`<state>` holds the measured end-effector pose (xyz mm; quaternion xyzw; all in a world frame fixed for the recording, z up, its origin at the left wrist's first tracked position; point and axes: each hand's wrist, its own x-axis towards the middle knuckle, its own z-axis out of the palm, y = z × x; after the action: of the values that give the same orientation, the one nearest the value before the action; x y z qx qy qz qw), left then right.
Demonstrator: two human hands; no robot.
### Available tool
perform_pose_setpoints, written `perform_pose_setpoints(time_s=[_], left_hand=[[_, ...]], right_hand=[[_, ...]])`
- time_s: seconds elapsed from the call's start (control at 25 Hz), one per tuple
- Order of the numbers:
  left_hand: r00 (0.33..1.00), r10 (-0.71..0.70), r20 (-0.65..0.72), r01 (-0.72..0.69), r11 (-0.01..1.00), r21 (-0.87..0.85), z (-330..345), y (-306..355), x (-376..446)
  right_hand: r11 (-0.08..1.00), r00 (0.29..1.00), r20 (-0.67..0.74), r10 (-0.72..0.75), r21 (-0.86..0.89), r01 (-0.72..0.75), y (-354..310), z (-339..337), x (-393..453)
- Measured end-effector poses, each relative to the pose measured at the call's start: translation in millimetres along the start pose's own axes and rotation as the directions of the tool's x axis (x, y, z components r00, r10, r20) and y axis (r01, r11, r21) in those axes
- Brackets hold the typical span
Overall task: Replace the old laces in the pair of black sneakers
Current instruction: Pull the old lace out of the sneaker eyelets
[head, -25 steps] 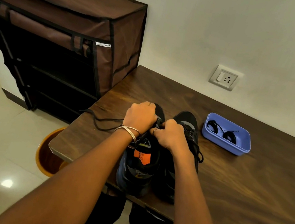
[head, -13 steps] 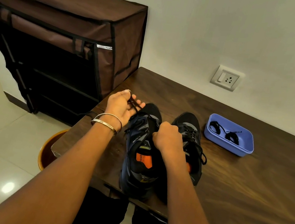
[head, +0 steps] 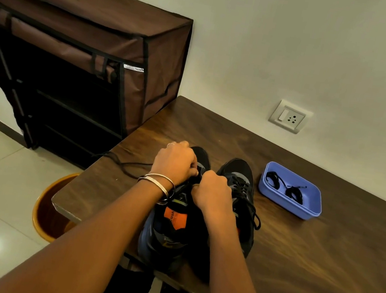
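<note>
two black sneakers side by side on a dark wooden table (head: pixel 294 265), toes toward the wall, heels at the near edge. left sneaker (head: pixel 167 231) with an orange label on the insole and a blue side; right sneaker (head: pixel 240 179) with its lace threaded and crossed over the tongue, a loop hanging down on its right flank.

left hand (head: pixel 175 162) curled closed over the front part of the left sneaker, fingers pinched on the old lace (head: pixel 130 165) near the eyelets. two metal bangles (head: pixel 157 182) around this wrist, a ring on one finger. right hand (head: pixel 213 192) also curled tight, just beside the left hand, knuckles nearly touching, over the tongue area of the same shoe. seems to grip lace or tongue there, but cannot tell exactly which, because the fingers cover it.

loose part of the old lace lying on the table to the left of the hands, running in a curve toward the table edge.

blue plastic tray (head: pixel 308 211) on the table to the right of the sneakers, apart from them, with two coiled black laces (head: pixel 295 193) inside.

brown fabric shoe rack (head: pixel 80 50) against the wall on the left, front flap rolled up. orange bin (head: pixel 45 211) on the floor, partly under the table corner. wall socket (head: pixel 290 116) above the table.
</note>
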<state>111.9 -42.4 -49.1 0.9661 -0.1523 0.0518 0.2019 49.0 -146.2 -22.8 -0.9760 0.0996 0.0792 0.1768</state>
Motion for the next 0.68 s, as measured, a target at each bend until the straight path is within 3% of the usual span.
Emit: perform_pose_setpoints(time_s=[0.08, 0.2, 0.28, 0.32, 0.36, 0.4, 0.44, 0.48, 0.52, 0.56, 0.6, 0.64, 0.68], left_hand=[[1.000, 0.011, -0.022, -0.008, 0.991, 0.135, -0.3, 10.0, -1.9], [0.990, 0.136, -0.021, -0.122, 0.938, 0.325, -3.8, 18.5, -4.2], [1.000, 0.011, -0.001, -0.011, 0.973, 0.232, -13.4, 16.1, -4.0], [0.988, -0.154, 0.012, 0.153, 0.988, 0.032, -16.9, 11.8, -1.2], [0.934, -0.351, 0.069, 0.355, 0.881, -0.314, -19.0, 4.4, 2.1], [0.861, -0.473, 0.188, 0.467, 0.586, -0.662, -19.6, -2.9, 3.7], [0.806, -0.504, 0.311, 0.458, 0.197, -0.867, -21.6, -5.5, 2.9], [0.782, -0.496, 0.377, 0.362, -0.131, -0.923, -24.2, -8.1, 1.2], [0.777, -0.488, 0.397, 0.236, -0.359, -0.903, -26.8, -11.5, 0.8], [0.775, -0.488, 0.402, 0.139, -0.489, -0.861, -29.9, -12.5, -0.3], [0.771, -0.496, 0.399, 0.092, -0.533, -0.841, -30.0, -13.4, -0.6], [0.778, -0.514, 0.362, 0.092, -0.476, -0.875, -27.1, -15.7, -0.5], [0.810, -0.523, 0.266, 0.141, -0.267, -0.953, -24.0, -17.0, -1.3]], right_hand=[[1.000, 1.000, -0.009, -0.010, -0.006, 0.010, -1.3, -0.4, -0.2], [1.000, 1.000, -0.017, -0.017, -0.004, 0.017, -2.0, -1.7, -1.4], [1.000, 1.000, -0.014, -0.012, -0.002, 0.012, -1.5, -2.4, -2.1], [1.000, 1.000, -0.011, -0.007, 0.001, 0.007, -1.3, -2.4, -2.3], [1.000, 1.000, -0.007, -0.002, 0.004, 0.002, -1.3, -2.5, -2.3], [1.000, 1.000, -0.004, 0.002, 0.008, -0.002, -1.7, -2.4, -2.1], [1.000, 1.000, -0.002, 0.005, 0.012, -0.005, -1.9, -1.9, -1.9], [1.000, 1.000, -0.003, 0.007, 0.014, -0.007, -2.5, -1.0, -1.9], [1.000, 1.000, -0.007, 0.011, 0.013, -0.011, -3.3, 0.3, -2.1], [1.000, 1.000, -0.015, 0.017, 0.012, -0.017, -4.2, 1.5, -2.5], [1.000, 0.999, -0.026, 0.021, 0.010, -0.021, -4.4, 2.5, -3.0], [1.000, 0.999, -0.035, 0.019, 0.006, -0.019, -5.0, 3.4, -3.2], [1.000, 0.999, -0.042, 0.015, 0.001, -0.015, -5.2, 3.8, -3.8]])
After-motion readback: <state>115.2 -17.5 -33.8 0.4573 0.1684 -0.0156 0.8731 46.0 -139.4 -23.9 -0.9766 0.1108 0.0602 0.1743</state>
